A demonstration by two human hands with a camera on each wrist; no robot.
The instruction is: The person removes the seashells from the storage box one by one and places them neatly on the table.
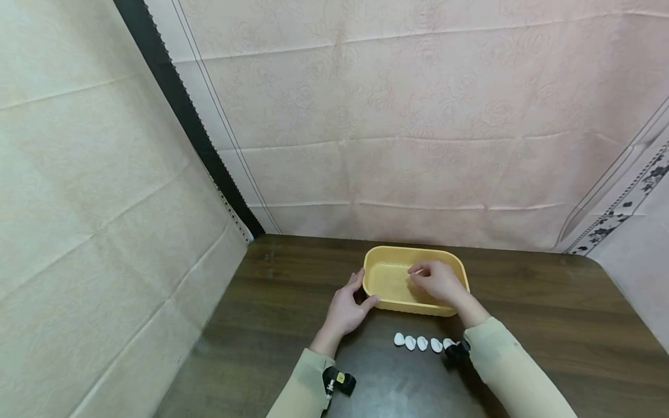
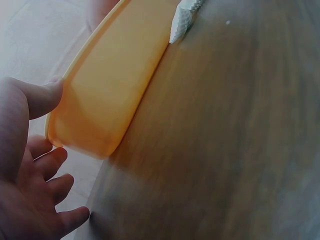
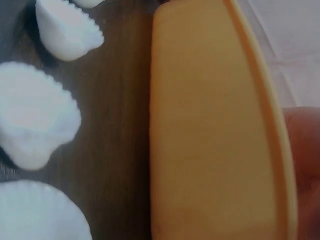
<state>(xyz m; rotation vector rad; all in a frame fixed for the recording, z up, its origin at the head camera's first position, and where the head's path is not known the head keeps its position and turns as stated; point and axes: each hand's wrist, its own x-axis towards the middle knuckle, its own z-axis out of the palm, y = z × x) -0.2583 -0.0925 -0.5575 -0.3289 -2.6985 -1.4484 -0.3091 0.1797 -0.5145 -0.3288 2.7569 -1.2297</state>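
Note:
A yellow plastic basin [image 1: 418,309] sits on the table. My left hand [image 1: 346,310] holds its near left corner, the thumb against the near rim and the fingers by the left end. Over the inside of the basin is my right hand [image 1: 439,281], its fingertips drawn together on a small pale piece that looks like a white seashell, mostly hidden by the fingers. Several white seashells [image 1: 421,343] lie in a row in front of the basin. Ribbed, scalloped edges show on the shells [image 3: 37,112] in the right wrist view. The right wrist partly covers the row's right end.
The dark wood-grain table [image 1: 292,278] extends to both sides of the basin. Pale patterned cloth [image 1: 418,116] hangs behind it and along the left side. Black wrist cameras [image 1: 342,382] are strapped over light sleeves.

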